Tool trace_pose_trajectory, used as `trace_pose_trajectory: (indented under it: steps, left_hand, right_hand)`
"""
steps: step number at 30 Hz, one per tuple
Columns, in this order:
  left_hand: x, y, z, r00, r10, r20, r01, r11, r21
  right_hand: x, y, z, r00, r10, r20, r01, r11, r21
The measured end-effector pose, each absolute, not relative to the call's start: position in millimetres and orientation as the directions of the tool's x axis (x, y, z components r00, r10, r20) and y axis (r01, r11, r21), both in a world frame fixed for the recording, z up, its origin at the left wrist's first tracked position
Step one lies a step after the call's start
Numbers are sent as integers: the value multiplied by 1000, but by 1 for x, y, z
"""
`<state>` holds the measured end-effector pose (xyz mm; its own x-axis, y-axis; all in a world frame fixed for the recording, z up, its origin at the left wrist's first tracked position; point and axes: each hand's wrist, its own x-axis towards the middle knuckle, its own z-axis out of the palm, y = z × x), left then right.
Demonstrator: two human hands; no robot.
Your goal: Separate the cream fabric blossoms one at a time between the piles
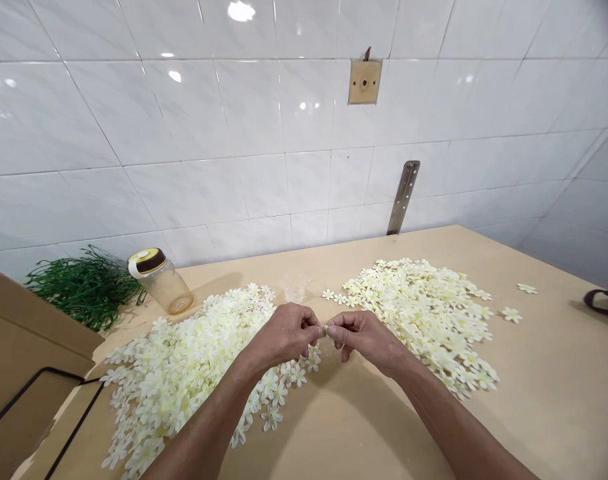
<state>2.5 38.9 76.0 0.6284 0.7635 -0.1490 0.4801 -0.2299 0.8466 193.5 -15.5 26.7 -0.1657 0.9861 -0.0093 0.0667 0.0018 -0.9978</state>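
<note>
My left hand (293, 333) and my right hand (363, 339) meet fingertip to fingertip above the table. Both are closed in a pinch around a tiny pale piece (326, 329), too small to name and mostly covered by the fingers. Left of my hands spreads a large heap of loose cream-white artificial flowers (184, 373), its edge running under my left hand and forearm. On the right lies a second pile of similar flat flowers (424, 313), just beyond my right wrist. Behind my hands sits a small clear dish (295, 293), its contents unclear.
A plastic bottle (164, 283) with a brown and yellow lid stands at the back left, beside green artificial stems (84, 287). A cardboard box (29, 360) borders the left side. A metal bracket (404, 197) is by the tiled wall. A dark strap (604, 301) lies far right.
</note>
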Motion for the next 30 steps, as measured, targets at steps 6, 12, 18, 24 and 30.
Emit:
trace_pose_trajectory:
  steps: [6,12,18,24,30]
  left_hand:
    - [1,40,75,614,781,-115,475,-249,844]
    - [3,40,75,560,827,-48,438,-246,865]
    - [1,43,82,525,851,-28,417,-229,880]
    - [1,42,82,527,849,-26,436,-244,866]
    - [5,38,81,530,848,-26,445,-251,860]
  right_hand:
    - [193,-17,29,-183,982,-39,94,-22,-995]
    - [193,-16,27,-133,991,-3,-4,-3,-1000]
    - [194,-13,26,-58,998,20,-47,17,-999]
    - [193,-13,26,-24,997,-71,-156,-74,-985]
    - [194,-13,26,-38,998,-46,-190,-53,-980]
